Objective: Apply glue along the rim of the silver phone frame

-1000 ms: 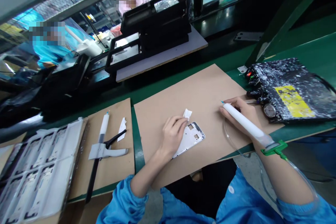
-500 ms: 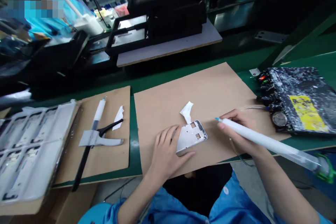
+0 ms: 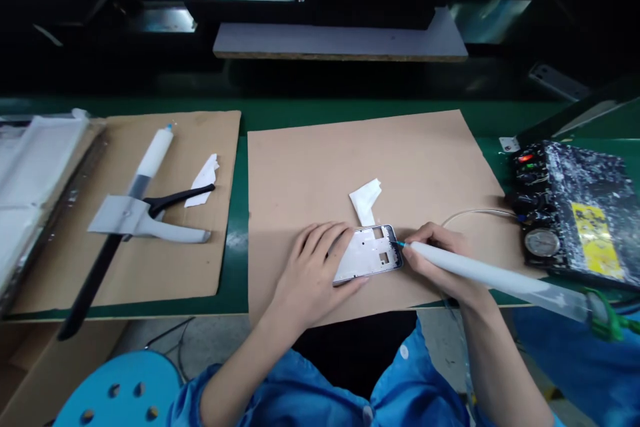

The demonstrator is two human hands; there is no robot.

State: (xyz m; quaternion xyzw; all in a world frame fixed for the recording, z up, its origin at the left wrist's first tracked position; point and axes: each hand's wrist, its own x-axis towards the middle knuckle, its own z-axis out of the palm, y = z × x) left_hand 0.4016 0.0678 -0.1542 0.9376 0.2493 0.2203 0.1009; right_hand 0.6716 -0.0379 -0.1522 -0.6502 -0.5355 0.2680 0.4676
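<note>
A silvery phone frame (image 3: 367,252) lies flat on a brown cardboard sheet (image 3: 310,167). My left hand (image 3: 313,273) grips its left end, fingers over the far side and thumb along the near edge. In my right hand (image 3: 440,260) is a white dispensing syringe (image 3: 493,278), held like a pen, its blue needle pointing left. The needle tip is at the frame's dark right end; whether it touches I cannot tell. A crumpled white tissue (image 3: 367,199) lies just beyond the frame.
On the left cardboard lie a caulking-gun-like dispenser (image 3: 130,213) and a white paper scrap (image 3: 203,180). White trays (image 3: 37,167) sit further left. A paint-spattered control box (image 3: 555,193) with a gauge stands right; its thin tube runs toward my right hand. A shelf (image 3: 340,43) crosses the back.
My right hand has brought the syringe needle left to the phone frame's right end. My left hand keeps its hold on the frame. The view has turned and tipped downward.
</note>
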